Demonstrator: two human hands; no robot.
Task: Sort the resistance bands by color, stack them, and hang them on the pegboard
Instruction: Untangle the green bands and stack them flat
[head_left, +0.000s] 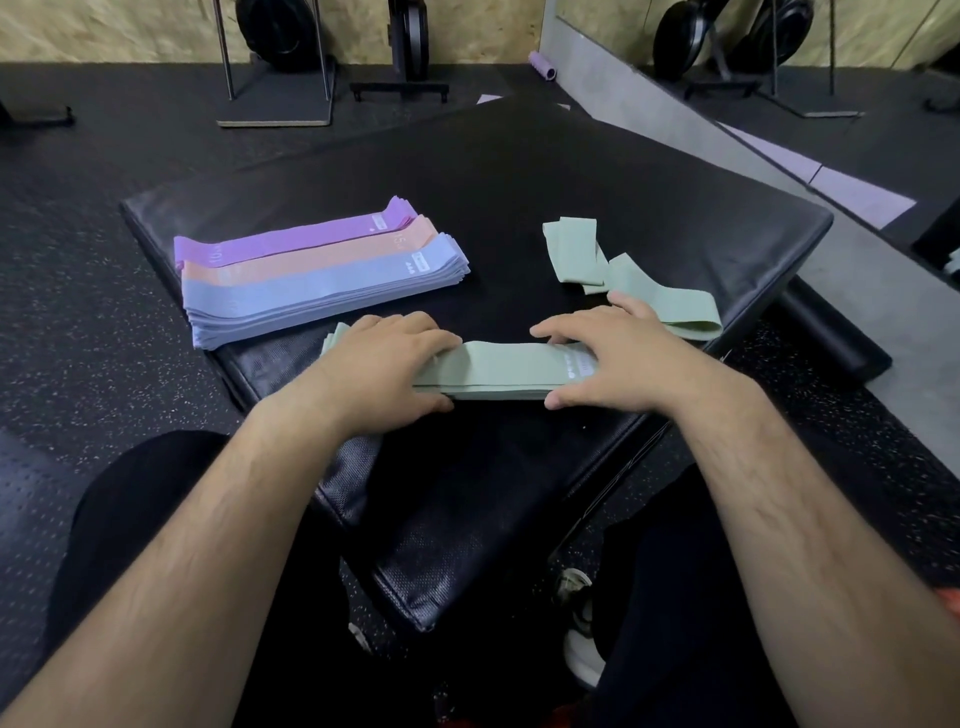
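A flat stack of green bands (511, 370) lies on the black padded mat (519, 171) in front of me. My left hand (387, 364) presses on its left end, fingers around the edges. My right hand (605, 356) grips its right end the same way. To the left lie three neat stacks side by side: purple bands (296, 240), orange bands (311, 255) and blue bands (317, 293). Loose green bands (576, 252) lie crumpled at the right, one green band (680, 312) just beyond my right hand. No pegboard is in view.
The mat rests on a dark speckled rubber floor (78, 270). Weight-plate racks (278, 62) stand at the back wall, and a purple foam roller (543, 65) lies nearby. A grey floor strip (649, 109) runs along the right. My knees are at the bottom of the view.
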